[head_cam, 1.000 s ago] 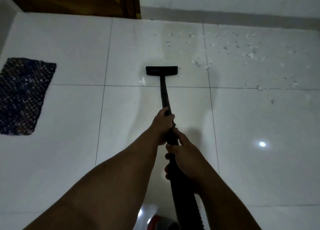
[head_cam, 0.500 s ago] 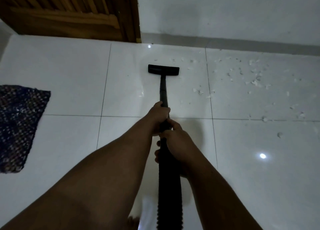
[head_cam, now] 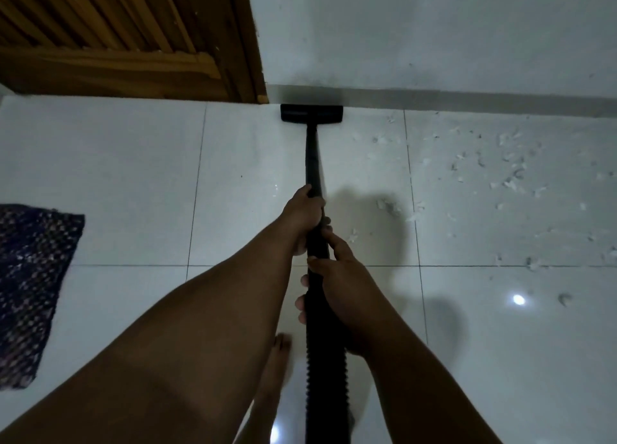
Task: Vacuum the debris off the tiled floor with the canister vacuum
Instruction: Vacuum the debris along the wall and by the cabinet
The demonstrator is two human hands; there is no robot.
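A black vacuum wand (head_cam: 312, 156) runs away from me across the white tiled floor (head_cam: 133, 183). Its flat black floor head (head_cam: 312, 113) lies against the base of the far wall. My left hand (head_cam: 302, 214) grips the wand higher up. My right hand (head_cam: 337, 276) grips it just below, where the ribbed black hose (head_cam: 325, 377) begins. White scraps of debris (head_cam: 494, 173) lie scattered over the tiles right of the wand, some close to it (head_cam: 387, 206). The canister is out of view.
A wooden slatted door (head_cam: 110, 39) stands at the back left, its frame ending beside the floor head. A dark patterned mat (head_cam: 30, 286) lies at the left edge. A white wall with a grey skirting (head_cam: 467, 98) closes the far side. My bare foot (head_cam: 275, 366) shows beneath my arms.
The floor head has slid forward from mid-tile to the wall's base. Both hands moved forward with the wand, and the view tilted up to show more of the door and wall.
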